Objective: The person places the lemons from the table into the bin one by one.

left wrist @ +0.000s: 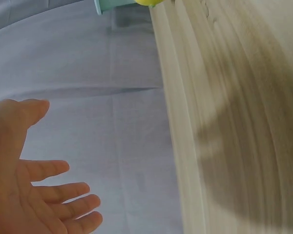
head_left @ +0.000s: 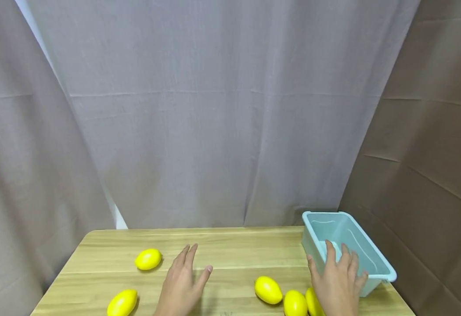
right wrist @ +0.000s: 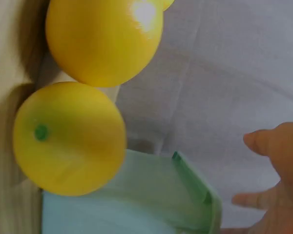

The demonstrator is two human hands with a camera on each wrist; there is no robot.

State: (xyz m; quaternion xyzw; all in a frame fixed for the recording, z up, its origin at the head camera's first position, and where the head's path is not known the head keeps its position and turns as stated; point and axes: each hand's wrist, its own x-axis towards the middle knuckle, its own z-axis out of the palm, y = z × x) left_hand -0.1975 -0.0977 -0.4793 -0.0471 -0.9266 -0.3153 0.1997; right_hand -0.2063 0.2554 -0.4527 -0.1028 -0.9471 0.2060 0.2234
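My left hand (head_left: 181,283) hovers over the wooden table with fingers extended and thumb spread, holding nothing. Two lemons lie to its left, a farther lemon (head_left: 148,259) and a nearer lemon (head_left: 122,303). The left wrist view shows the bare palm of the left hand (left wrist: 34,180). My right hand (head_left: 338,281), fingers spread and nothing in it, overlaps the near left side of a light blue plastic bin (head_left: 372,250). Just left of it sit three lemons: one lemon (head_left: 268,290), a second lemon (head_left: 295,303) and a third lemon (head_left: 313,303) partly hidden by the hand.
The wooden table (head_left: 230,250) has its far edge against a grey curtain (head_left: 199,131). A brown cloth (head_left: 432,175) hangs along the right side, close to the bin. The bin stands at the table's right end.
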